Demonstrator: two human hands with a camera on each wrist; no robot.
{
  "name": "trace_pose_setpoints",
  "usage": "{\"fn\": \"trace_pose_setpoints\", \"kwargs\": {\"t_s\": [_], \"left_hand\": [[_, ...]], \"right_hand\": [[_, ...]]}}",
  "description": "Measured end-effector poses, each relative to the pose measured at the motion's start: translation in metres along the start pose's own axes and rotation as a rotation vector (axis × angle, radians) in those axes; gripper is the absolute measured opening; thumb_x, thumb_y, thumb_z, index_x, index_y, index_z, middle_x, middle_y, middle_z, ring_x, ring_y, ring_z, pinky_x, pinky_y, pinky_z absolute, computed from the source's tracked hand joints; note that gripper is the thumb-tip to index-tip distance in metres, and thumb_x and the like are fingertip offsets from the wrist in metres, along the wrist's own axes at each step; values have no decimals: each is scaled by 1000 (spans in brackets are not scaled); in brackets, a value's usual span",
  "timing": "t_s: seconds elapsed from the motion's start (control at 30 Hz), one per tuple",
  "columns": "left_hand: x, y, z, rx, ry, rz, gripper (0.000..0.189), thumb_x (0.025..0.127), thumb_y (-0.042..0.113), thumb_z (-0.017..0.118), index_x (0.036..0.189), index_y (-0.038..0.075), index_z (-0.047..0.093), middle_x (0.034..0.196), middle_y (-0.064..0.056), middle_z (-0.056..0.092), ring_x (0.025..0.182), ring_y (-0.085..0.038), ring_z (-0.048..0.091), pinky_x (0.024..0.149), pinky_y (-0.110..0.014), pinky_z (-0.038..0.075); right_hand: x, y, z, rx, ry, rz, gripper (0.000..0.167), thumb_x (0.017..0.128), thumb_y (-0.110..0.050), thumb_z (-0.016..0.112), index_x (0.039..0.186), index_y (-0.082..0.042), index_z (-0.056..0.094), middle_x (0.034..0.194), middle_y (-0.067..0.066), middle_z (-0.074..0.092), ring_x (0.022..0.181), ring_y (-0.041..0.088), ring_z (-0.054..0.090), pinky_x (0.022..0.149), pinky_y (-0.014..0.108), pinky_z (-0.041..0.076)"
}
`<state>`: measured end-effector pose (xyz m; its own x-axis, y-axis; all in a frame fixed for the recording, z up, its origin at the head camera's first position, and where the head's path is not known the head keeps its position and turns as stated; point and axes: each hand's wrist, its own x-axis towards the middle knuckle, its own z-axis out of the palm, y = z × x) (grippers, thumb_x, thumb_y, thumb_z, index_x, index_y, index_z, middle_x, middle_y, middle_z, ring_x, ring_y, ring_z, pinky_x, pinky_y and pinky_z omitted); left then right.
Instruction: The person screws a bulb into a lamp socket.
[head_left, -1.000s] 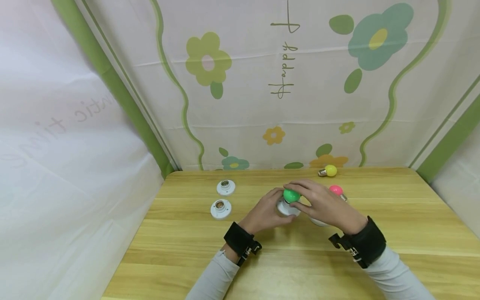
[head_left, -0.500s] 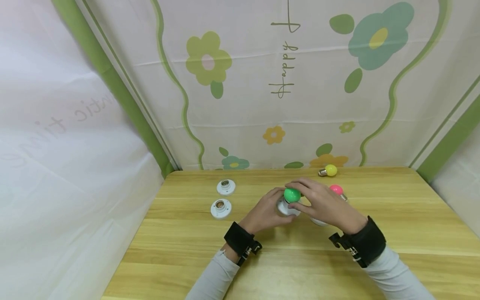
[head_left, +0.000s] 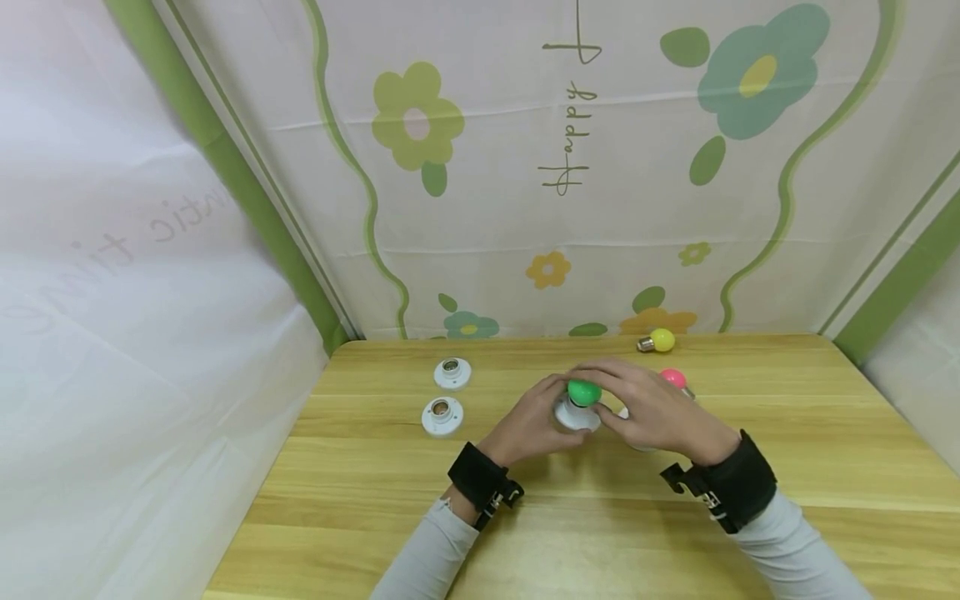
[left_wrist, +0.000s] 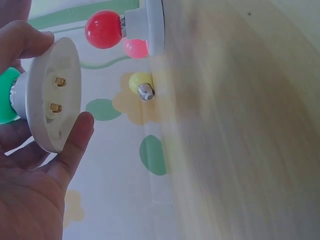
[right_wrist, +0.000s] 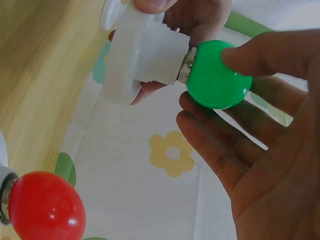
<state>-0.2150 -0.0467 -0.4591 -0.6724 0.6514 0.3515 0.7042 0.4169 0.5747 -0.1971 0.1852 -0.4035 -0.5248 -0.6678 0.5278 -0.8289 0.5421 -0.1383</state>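
Observation:
My left hand (head_left: 525, 427) grips a white round lamp holder (left_wrist: 70, 75) by its rim, raised off the table. In the left wrist view two brass terminals show on its underside. A green light bulb (right_wrist: 217, 82) sits in the holder's neck, with some of its metal screw base still showing. My right hand (head_left: 654, 410) holds this bulb, thumb on one side and fingers round the other. Behind the right hand, a red bulb (right_wrist: 47, 207) stands in another white lamp holder (left_wrist: 157, 27); in the head view it is mostly hidden.
Two white lamp holders (head_left: 442, 417) without bulbs stand on the left of the wooden table (head_left: 360, 492). A yellow bulb (head_left: 662, 340) lies near the back edge, and a pink bulb (head_left: 672, 379) lies beyond my right hand. A patterned curtain (head_left: 487, 208) closes off the back.
My right thumb and fingers have shifted round the green bulb, the thumb drawing slightly right and uncovering more of the holder. The left hand and lamp holder stay put.

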Motion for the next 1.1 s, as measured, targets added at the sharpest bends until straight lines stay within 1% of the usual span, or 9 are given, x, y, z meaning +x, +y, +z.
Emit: {"fn": "trace_pose_setpoints", "kwargs": {"t_s": [0.17,0.4,0.6,0.7,0.87,1.1], "left_hand": [[0,-1,1,-2,-10,-12,82,91,24,83,159,11,40,150,-7,56,134,-18,60,109,-26,53],[0,-1,3,-1,-12,-18,78,92,25,82,158,12,42,149,-7,57,132,-17,60,108,-25,53],[0,-1,4,14,-8,-8,75,93,26,82,156,12,45,148,-6,57,132,-17,60,108,-24,53],[1,-1,5,26,-2,0,73,93,27,82,154,12,46,147,-6,58,131,-16,60,107,-23,53],[0,-1,5,21,5,5,71,93,26,82,152,12,48,145,-5,59,129,-15,61,106,-22,54],[0,0,4,19,3,-6,67,93,27,82,150,12,51,145,-6,59,129,-16,62,105,-21,54]], "right_hand": [[0,0,0,8,-12,19,50,88,-9,82,135,-7,69,135,10,70,121,30,71,94,46,63],[1,0,2,-3,-27,53,49,90,-17,84,136,-8,69,134,10,71,119,29,72,93,44,64],[2,0,2,1,-35,83,48,90,-21,85,134,-7,70,129,8,72,115,26,73,90,41,65],[2,-1,3,-5,-27,84,48,89,-22,86,132,-6,71,128,8,72,112,25,74,88,39,65],[3,-1,4,-15,0,70,49,87,-25,89,129,-6,71,124,7,73,109,22,74,86,37,65],[3,0,7,-26,45,47,49,83,-27,91,123,-6,71,117,5,74,100,18,75,81,34,65]]}}
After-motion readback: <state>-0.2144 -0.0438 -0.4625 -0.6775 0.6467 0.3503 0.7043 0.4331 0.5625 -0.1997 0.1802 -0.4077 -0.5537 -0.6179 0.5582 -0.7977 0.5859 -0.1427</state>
